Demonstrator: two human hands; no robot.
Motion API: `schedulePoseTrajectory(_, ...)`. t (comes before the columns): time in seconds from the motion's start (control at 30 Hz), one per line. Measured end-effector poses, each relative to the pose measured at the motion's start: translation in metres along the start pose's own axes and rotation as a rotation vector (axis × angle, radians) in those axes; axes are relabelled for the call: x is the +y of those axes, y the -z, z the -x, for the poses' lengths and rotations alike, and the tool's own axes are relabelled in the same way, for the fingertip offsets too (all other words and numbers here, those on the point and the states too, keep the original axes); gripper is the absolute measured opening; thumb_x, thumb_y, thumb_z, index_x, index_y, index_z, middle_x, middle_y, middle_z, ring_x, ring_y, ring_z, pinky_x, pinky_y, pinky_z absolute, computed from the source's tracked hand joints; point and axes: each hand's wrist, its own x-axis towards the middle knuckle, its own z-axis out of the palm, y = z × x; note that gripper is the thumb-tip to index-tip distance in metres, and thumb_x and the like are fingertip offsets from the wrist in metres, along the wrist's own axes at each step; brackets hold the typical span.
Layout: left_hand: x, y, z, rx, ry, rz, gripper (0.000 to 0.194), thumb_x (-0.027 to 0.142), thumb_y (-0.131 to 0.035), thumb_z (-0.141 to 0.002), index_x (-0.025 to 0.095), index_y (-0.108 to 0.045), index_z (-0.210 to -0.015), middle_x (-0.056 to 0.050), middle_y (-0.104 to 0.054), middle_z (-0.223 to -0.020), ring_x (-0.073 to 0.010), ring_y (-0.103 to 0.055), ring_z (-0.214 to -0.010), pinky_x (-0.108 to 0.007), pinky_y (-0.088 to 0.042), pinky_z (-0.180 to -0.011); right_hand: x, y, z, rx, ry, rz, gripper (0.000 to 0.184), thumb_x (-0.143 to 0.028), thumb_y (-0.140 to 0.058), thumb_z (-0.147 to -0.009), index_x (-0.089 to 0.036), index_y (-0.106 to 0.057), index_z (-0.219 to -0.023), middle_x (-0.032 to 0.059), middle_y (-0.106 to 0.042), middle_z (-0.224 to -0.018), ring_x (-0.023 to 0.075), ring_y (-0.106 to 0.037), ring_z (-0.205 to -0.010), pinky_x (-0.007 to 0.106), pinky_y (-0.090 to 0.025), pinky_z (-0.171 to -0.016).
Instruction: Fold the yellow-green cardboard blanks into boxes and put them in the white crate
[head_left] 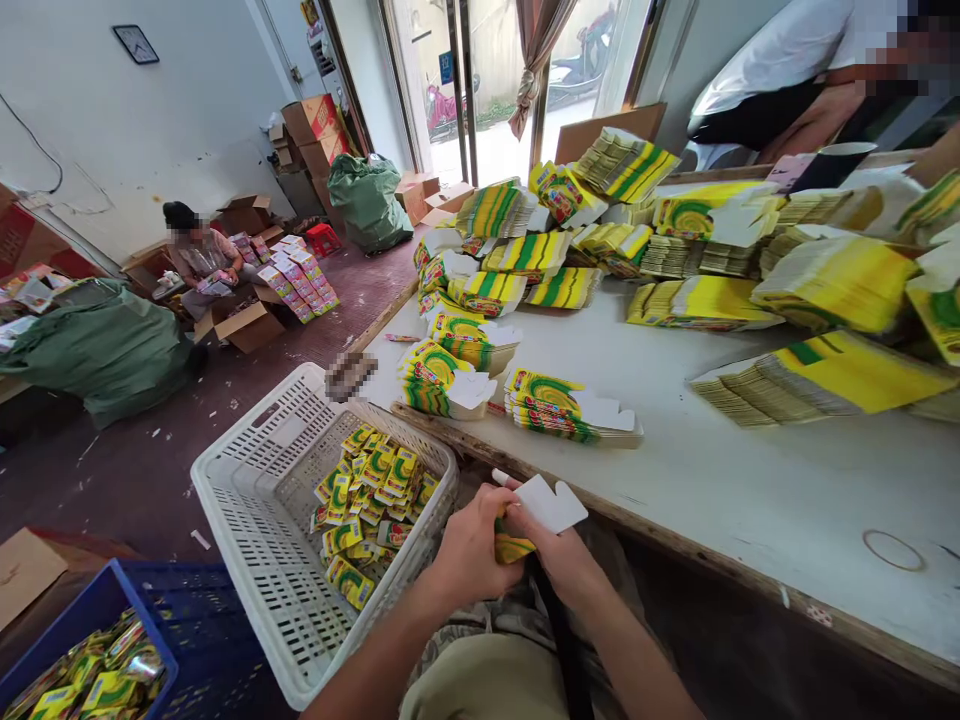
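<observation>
A small yellow and green printed carton [512, 548] is held between my two hands in front of my lap, its white end flaps [553, 503] standing out to the right. The fingers of my left hand [474, 545] wrap round one side of it. My right hand [559, 560] closes on the other side, partly covering it. Just left of my hands stands a white plastic crate [247, 560] with many folded yellow cartons [375, 490] lying loose inside. On the table edge ahead sit stacks of flat cartons [551, 395].
The white table [675, 500] carries bundles of flat cartons [832, 275] towards the back and right. A blue crate [195, 625] with yellow packets stands at lower left. Another person [201, 255] sits among boxes; a second person [780, 80] is at the far right. Green sacks [367, 200] lie on the floor.
</observation>
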Motion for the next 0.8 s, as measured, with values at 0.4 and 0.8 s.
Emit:
schedulePoseTrajectory(0.4, -0.022, 0.0, 0.005, 0.167, 0.055, -0.082, 0.069, 0.008, -0.065, -0.061, 0.018, -0.04, -0.124, -0.014, -0.05, -0.122, -0.03, -0.054, -0.113, -0.047, -0.048, -0.097, -0.017, 0.002, 0.01, -0.163, 0.577, 0.709, 0.051, -0.014, -0.045, -0.091, -0.033, -0.058, -0.136, 0.0075, -0.057, -0.142, 0.0248, -0.061, -0.124, 0.038, -0.056, -0.097)
schedulePoseTrajectory(0.8, -0.019, 0.027, 0.001, 0.063, 0.114, -0.118, 0.052, 0.024, -0.079, -0.063, 0.02, -0.059, -0.111, -0.007, -0.068, -0.104, -0.0273, -0.064, -0.096, -0.04, -0.052, -0.085, -0.039, 0.039, -0.009, -0.383, 0.467, 0.792, 0.019, -0.025, -0.059, -0.091, -0.028, -0.074, -0.103, 0.0108, -0.061, -0.134, 0.0262, -0.064, -0.118, 0.04, -0.055, -0.097)
